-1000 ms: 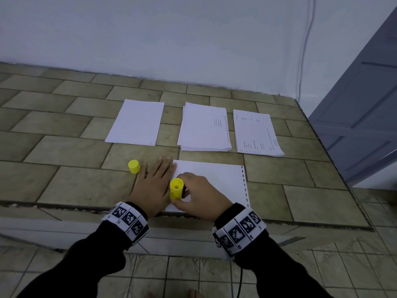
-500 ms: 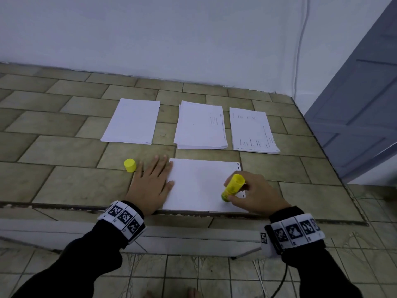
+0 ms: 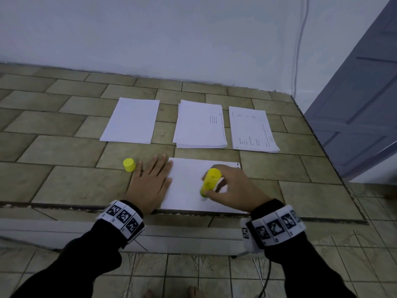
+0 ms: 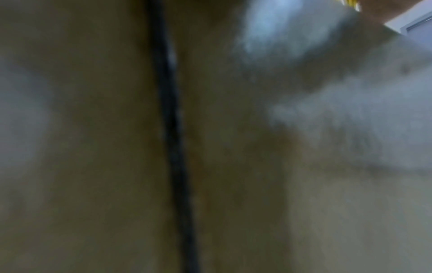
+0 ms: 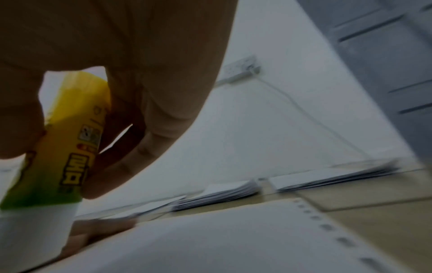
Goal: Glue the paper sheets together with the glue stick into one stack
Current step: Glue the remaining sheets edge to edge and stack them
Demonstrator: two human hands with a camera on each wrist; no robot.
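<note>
A white paper sheet [image 3: 189, 183] lies at the near edge of the tiled ledge. My left hand [image 3: 151, 181] rests flat on its left edge, fingers straight. My right hand [image 3: 227, 186] grips a yellow glue stick [image 3: 210, 181], tilted, its tip down on the sheet near the middle. In the right wrist view the glue stick [image 5: 67, 147] stands on the sheet [image 5: 233, 240] with my fingers curled round it. The yellow cap [image 3: 129, 164] stands on the tiles left of my left hand. The left wrist view is a dark blur of tile.
Three paper piles lie farther back: a blank one [image 3: 132, 120] at the left, a thicker one [image 3: 200, 126] in the middle, a printed one [image 3: 252, 129] at the right. A wall rises behind them; a grey door [image 3: 361, 104] stands at the right. The ledge [image 3: 64, 208] drops off just before my wrists.
My right hand swept the glue stick from the sheet's left edge to its right side, then back toward the middle. The left hand stayed flat on the sheet's left edge.
</note>
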